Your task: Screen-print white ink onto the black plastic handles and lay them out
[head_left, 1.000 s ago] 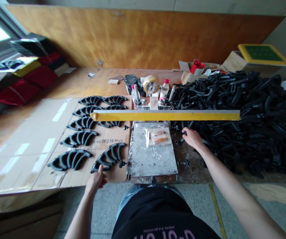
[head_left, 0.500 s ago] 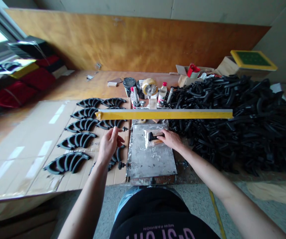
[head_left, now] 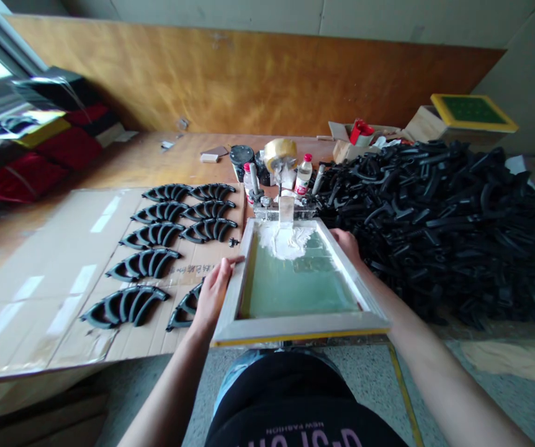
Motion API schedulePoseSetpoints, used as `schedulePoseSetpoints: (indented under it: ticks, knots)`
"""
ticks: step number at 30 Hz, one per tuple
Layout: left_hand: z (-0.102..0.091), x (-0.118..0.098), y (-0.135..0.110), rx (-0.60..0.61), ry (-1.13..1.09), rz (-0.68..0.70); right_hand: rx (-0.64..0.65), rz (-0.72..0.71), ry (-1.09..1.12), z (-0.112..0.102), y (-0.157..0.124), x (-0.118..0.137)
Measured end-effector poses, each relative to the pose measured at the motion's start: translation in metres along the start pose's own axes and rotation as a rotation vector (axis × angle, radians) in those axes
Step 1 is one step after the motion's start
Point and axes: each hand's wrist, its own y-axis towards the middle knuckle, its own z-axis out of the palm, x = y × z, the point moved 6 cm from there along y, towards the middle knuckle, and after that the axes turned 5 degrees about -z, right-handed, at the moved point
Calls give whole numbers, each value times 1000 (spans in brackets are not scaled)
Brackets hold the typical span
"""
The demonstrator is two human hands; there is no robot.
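Observation:
A screen printing frame (head_left: 305, 327) lies tilted low over the work spot, its near edge toward me. Its green mesh (head_left: 300, 279) carries a patch of white ink (head_left: 283, 241) at the far end. On the frame's left rail is my left hand (head_left: 216, 285), closed with thumb and forefinger at the edge. Against the right rail, my right hand (head_left: 346, 243) is closed at the side, its fingertips partly hidden by the frame. The metal plate and the small black handle are hidden beneath the frame. A clamp with a wooden block (head_left: 286, 211) stands at the frame's far end.
Rows of curved black handles (head_left: 144, 264) lie on cardboard (head_left: 85, 248) to the left. A large heap of black parts (head_left: 435, 230) fills the right. Behind the frame stand a roll of tape (head_left: 280, 152), a red-capped bottle (head_left: 303, 174) and a dark tub (head_left: 242, 160).
The raised frame has swung down over the plate and the black handle. My right hand has left the handle for the frame's right side; my left hand has come to its left rail.

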Motion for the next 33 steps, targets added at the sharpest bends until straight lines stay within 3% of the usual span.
schedulePoseSetpoints:
  ticks: [2, 4, 6, 9, 12, 14, 18, 21, 23, 27, 30, 33]
  knots:
    - [3, 36, -4, 41, 50, -102, -150, -14, 28, -20, 11, 5]
    - [9, 69, -2, 61, 62, -166, -253, -178, 40, -27, 24, 37]
    - [12, 92, 3, 39, 91, -185, -213, -374, -2, -16, 36, 80]
    - [14, 107, 11, 3, 154, -182, -23, -475, -118, 15, 47, 124]
    - [14, 110, 14, -1, 187, -179, 151, -488, -211, 42, 39, 133]
    - [14, 112, 14, 1, 185, -182, 215, -577, -231, 47, 21, 132]
    - [14, 117, 13, 8, 163, -197, 358, -886, -143, 32, -20, 131]
    - [15, 118, 13, 32, 145, -209, 484, -932, -63, 19, -25, 133]
    - [15, 115, 12, 35, 133, -207, 475, -855, -40, 18, -18, 134]
    - [14, 107, 8, 32, 114, -207, 294, -783, -31, 26, -23, 133]
    - [15, 103, 7, 45, 72, -214, 311, -851, -1, 30, -40, 130]
    - [15, 99, 6, 54, 30, -226, 342, -788, 10, 24, -26, 129]
